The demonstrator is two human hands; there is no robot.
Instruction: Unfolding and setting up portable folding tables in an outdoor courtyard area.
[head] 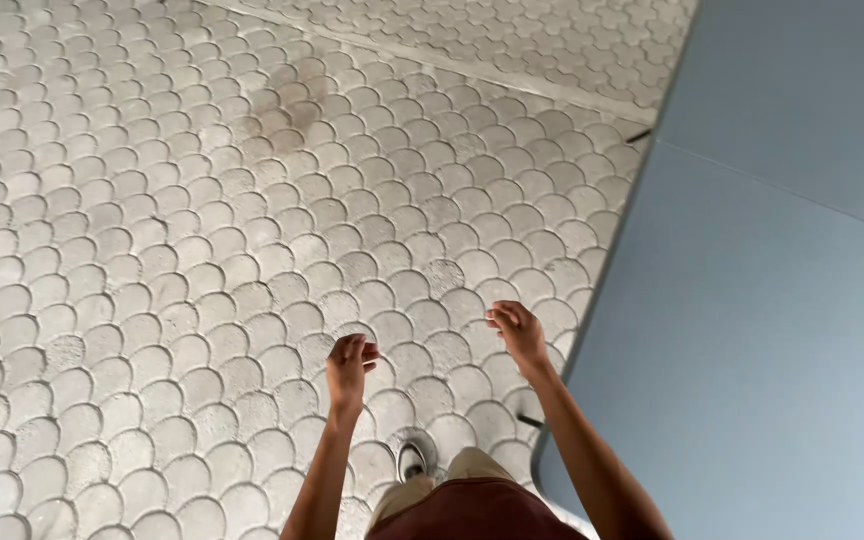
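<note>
Right hand (518, 330): I see it nearer the blue-grey counter (752, 330) at 3 o'clock; fingers curled, empty.
Left hand (349, 362): fingers curled loosely, empty.

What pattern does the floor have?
The floor is pale grey paving in a fish-scale pattern of overlapping fan shapes, seen best in the head view.

The paving (202, 230) looked like rough, matt grey concrete in scalloped blocks; the blue-grey tabletop (752, 330) beside it looked smooth and matt

Grey scalloped paving (202, 250), dark stain (287, 105); blue-grey wall (772, 300) right.
</note>
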